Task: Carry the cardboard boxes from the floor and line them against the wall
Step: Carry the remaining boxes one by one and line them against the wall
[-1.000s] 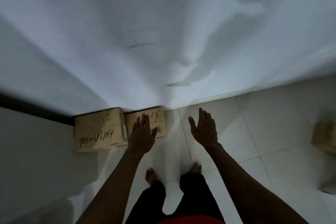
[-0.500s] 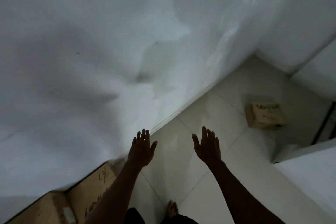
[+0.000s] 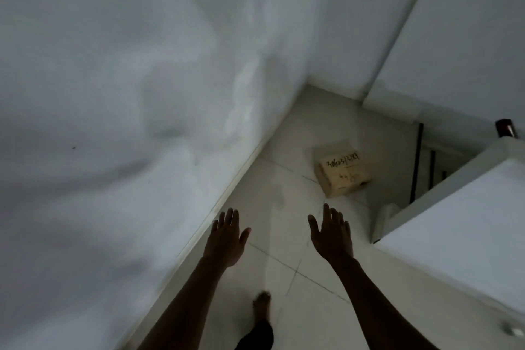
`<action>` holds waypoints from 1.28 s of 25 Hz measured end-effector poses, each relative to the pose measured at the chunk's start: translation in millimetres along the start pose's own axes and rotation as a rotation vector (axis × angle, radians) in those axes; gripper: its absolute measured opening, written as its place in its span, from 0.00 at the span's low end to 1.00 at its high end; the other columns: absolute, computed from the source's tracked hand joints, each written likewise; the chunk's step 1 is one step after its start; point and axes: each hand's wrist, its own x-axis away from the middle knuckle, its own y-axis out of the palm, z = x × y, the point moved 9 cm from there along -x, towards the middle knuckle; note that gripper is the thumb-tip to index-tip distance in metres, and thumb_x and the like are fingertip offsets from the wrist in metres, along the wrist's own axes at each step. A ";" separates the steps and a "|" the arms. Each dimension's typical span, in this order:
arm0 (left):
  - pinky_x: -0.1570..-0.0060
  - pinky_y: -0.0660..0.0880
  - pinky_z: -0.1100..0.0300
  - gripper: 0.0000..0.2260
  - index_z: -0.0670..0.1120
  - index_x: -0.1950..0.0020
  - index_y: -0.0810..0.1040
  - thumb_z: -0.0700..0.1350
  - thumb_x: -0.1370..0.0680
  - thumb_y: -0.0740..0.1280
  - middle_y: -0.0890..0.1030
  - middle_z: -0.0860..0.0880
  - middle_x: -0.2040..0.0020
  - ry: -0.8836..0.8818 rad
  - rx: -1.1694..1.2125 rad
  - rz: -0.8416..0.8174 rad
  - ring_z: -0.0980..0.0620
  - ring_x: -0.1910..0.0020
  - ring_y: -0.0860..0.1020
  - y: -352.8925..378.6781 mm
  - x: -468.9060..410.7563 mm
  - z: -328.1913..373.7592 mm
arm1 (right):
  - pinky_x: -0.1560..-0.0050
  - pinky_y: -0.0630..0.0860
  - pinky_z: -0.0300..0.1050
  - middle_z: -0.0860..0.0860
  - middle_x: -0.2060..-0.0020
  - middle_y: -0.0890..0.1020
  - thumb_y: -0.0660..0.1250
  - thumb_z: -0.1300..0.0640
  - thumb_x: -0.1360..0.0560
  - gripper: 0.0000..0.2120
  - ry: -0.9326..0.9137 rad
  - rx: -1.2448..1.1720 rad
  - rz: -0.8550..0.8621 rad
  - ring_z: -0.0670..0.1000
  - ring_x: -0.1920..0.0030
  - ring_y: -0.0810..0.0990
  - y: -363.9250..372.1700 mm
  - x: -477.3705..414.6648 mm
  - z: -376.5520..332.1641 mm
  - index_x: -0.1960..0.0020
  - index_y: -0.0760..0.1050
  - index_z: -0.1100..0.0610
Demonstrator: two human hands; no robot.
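A small cardboard box [image 3: 342,172] with black handwriting on its top lies on the pale tiled floor, ahead and to the right, a little way out from the white wall [image 3: 142,94]. My left hand [image 3: 227,239] is stretched forward with fingers spread and holds nothing. My right hand [image 3: 331,234] is likewise flat and empty, short of the box. Both hands hover over the floor, well apart from the box.
The wall runs along the left and meets another wall at a corner [image 3: 308,82] beyond the box. A white cabinet or counter [image 3: 454,221] juts in on the right, with a dark bottle [image 3: 505,128] on it. My bare foot [image 3: 261,304] stands on the tiles.
The view has swung right, away from the two boxes set against the wall, which have left the frame. The lone box on the floor has come closer. Both hands stay empty.
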 end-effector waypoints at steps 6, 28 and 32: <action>0.23 0.50 0.50 0.31 0.41 0.21 0.48 0.58 0.18 0.49 0.51 0.42 0.20 0.096 -0.048 -0.059 0.43 0.21 0.49 -3.3 -135.9 93.8 | 0.24 0.58 0.58 0.59 0.24 0.64 0.49 0.39 0.20 0.34 0.130 -0.057 0.039 0.59 0.24 0.61 -46.0 -114.0 61.0 0.21 0.54 0.59; 0.23 0.50 0.51 0.31 0.43 0.21 0.47 0.59 0.19 0.49 0.50 0.43 0.20 0.038 0.060 -0.275 0.44 0.21 0.48 150.9 -527.8 325.8 | 0.31 0.70 0.60 0.59 0.28 0.68 0.52 0.36 0.22 0.34 0.367 -0.067 -0.119 0.61 0.29 0.69 -27.0 -512.1 306.8 0.23 0.56 0.56; 0.23 0.50 0.52 0.32 0.44 0.21 0.46 0.59 0.19 0.49 0.49 0.44 0.20 -0.009 0.076 -0.297 0.45 0.21 0.47 214.0 -603.2 321.8 | 0.35 0.74 0.60 0.60 0.30 0.71 0.53 0.35 0.23 0.34 0.383 -0.101 -0.153 0.61 0.32 0.73 29.8 -593.8 344.9 0.24 0.58 0.55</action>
